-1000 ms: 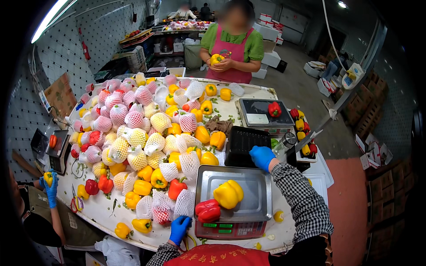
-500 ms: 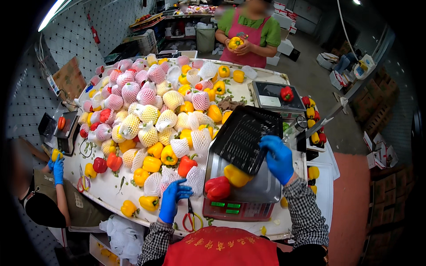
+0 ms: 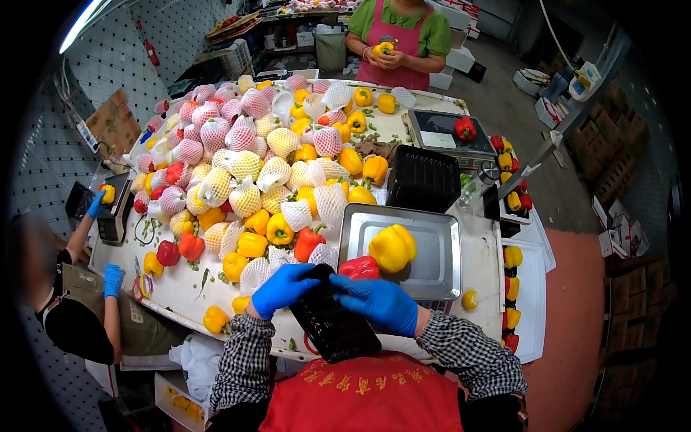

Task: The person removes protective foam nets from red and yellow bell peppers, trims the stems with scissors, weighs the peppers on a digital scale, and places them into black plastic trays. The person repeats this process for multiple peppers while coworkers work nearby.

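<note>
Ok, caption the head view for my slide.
Left hand gripping a black tray, right hand over it, near a scale pan with one yellow pepper, one red pepper.

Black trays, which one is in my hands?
The near black tray, gripped by the left hand, right hand over it; the black tray stack sits untouched beyond the steel pan.

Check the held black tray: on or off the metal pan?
Off. The left hand holds the black tray before the red garment, outside the metal pan, which shows just a yellow pepper and red pepper.
</note>
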Tool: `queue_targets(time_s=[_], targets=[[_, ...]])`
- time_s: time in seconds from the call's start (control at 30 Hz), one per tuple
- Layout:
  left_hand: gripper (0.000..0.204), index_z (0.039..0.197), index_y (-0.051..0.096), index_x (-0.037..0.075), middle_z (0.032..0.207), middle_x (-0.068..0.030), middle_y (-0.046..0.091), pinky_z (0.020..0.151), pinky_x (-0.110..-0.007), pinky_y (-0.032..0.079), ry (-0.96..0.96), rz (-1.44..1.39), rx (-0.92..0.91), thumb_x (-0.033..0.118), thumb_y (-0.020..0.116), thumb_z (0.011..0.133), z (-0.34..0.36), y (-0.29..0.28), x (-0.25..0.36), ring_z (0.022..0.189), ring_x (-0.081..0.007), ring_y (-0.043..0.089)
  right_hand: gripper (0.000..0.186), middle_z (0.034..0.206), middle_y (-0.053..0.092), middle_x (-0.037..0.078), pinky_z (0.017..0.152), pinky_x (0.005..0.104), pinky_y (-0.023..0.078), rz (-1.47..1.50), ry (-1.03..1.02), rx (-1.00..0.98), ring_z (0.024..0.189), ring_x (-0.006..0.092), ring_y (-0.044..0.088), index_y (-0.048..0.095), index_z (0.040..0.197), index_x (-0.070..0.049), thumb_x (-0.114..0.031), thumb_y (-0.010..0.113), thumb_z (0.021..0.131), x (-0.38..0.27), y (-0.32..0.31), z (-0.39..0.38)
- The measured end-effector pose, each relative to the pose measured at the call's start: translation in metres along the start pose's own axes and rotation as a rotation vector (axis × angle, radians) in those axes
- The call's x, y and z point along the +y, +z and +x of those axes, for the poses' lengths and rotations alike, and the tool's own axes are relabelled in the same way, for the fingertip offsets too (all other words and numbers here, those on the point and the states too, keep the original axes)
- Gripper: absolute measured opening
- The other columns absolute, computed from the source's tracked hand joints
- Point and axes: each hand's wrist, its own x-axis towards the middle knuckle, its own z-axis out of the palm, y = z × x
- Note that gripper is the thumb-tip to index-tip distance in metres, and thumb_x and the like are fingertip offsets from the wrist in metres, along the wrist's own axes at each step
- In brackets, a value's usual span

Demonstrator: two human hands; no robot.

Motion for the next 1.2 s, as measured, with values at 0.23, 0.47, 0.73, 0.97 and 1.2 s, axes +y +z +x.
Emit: queue_targets(time_s=[0.23,0.47,0.73,0.97,1.2], targets=[[0.035,0.126,0.063,-0.003,0.114,-0.0081,0.070,0.093,-0.029,0.051,-0.150,-0.681,0.406,0.016,0.062,0.096,-0.042,-0.012,-0.036,0.102,-0.0160,0.066,0.087,0.148,0.042,0.026,0.109,0.0465,0.042,-0.276,0.618,0.412,0.128,0.0416,0.052,0.032,0.155,-0.007,-0.032,0.077,0.085,0.061,-0.007,-0.016],[0.039,0.134,0.057,0.000,0.125,-0.0105,0.066,0.099,-0.034,0.052,0.011,-1.089,0.598,0.011,0.056,0.096,-0.045,0.007,-0.060,0.111,-0.0213,0.065,0.086,0.145,0.049,0.020,0.108,0.0381,0.046,0.558,0.958,0.620,0.130,0.0299,0.053,0.032,0.155,-0.005,-0.028,0.078,0.086,0.128,0.007,-0.049],[0.049,0.143,0.048,0.003,0.135,-0.0109,0.060,0.105,-0.039,0.049,0.152,-1.197,0.601,0.004,0.055,0.094,-0.027,0.057,-0.031,0.122,-0.0246,0.060,0.080,0.147,0.046,0.018,0.109,0.0371,0.045,0.728,0.579,0.795,0.130,0.0288,0.052,0.031,0.154,-0.003,-0.020,0.074,0.089,0.046,-0.008,-0.001],[0.059,0.152,0.035,0.011,0.143,-0.0079,0.052,0.107,-0.039,0.045,0.220,-1.162,0.444,0.020,0.061,0.099,-0.016,0.100,0.012,0.128,-0.0232,0.054,0.095,0.154,0.034,0.024,0.117,0.0461,0.031,-0.069,0.384,0.478,0.140,0.0423,0.036,0.028,0.155,-0.003,-0.031,0.081,0.081,-0.015,0.017,0.043],[0.076,0.152,0.033,0.009,0.149,-0.0102,0.047,0.115,-0.041,0.039,0.273,-1.148,0.445,0.036,0.072,0.092,-0.033,0.095,-0.006,0.136,-0.0268,0.048,0.081,0.156,0.028,0.029,0.117,0.0554,0.027,-0.251,0.235,0.195,0.141,0.0512,0.030,0.038,0.152,-0.006,-0.022,0.074,0.082,-0.059,0.031,0.047]])
